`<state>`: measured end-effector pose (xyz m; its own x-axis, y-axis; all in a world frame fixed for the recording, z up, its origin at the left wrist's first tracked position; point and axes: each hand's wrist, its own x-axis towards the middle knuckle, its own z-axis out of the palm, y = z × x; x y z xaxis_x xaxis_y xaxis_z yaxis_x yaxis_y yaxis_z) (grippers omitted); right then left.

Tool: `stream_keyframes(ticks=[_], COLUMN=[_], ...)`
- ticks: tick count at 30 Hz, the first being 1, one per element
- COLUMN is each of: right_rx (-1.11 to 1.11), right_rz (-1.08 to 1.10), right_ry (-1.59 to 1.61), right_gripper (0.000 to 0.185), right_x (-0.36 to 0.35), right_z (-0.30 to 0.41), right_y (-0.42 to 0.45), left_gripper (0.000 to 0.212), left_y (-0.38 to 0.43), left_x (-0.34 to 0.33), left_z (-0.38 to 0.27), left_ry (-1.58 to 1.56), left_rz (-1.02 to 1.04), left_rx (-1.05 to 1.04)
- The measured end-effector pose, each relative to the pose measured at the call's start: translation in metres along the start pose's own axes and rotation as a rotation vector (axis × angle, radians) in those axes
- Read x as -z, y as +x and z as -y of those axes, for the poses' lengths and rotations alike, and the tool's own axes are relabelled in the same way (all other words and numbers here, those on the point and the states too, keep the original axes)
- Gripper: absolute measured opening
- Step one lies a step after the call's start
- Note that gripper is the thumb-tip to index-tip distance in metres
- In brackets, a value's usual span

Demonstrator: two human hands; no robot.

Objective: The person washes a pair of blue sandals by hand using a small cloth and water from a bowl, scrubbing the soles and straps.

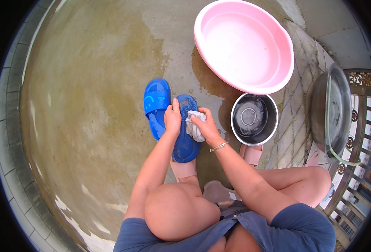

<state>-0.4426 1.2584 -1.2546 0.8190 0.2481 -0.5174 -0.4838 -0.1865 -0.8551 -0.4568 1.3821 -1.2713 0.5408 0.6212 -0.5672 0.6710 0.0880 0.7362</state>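
Observation:
A blue rubber slide sandal (185, 149) is held with its patterned sole facing up, the sole looking dirty near the upper end. My left hand (173, 118) grips its left edge. My right hand (208, 124) holds a crumpled light grey cloth (195, 129) against the right side of the sole. Just left of my left hand, the other blue slide sandal (156, 100) stands upright on the wet concrete, a light blue smile mark on its strap. To the right of my right hand sits a round metal basin (276, 126) with water in it.
A large pink plastic basin (201, 50) lies beyond the metal basin. At the right, a big metal tub (321, 116) with a pale green hose (331, 138) is beside a metal railing (343, 195). My feet in pink slides (184, 168) are close below the held sandal.

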Motion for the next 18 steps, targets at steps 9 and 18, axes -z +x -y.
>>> stream_keyframes(ticks=[9,18], right_rx=[-0.216,0.009], right_rz=[0.063,-0.091], right_ry=[0.286,-0.53], right_gripper=[0.022,0.038], right_x=[-0.008,-0.009], right_z=[0.026,0.028], right_y=[-0.014,-0.017], left_gripper=[0.042,0.041], left_y=[-0.028,-0.034], left_x=[0.015,0.019], left_z=[-0.014,-0.01], left_ry=[-0.168,-0.147], left_rz=[0.0,-0.064], left_rx=[-0.083,-0.045])
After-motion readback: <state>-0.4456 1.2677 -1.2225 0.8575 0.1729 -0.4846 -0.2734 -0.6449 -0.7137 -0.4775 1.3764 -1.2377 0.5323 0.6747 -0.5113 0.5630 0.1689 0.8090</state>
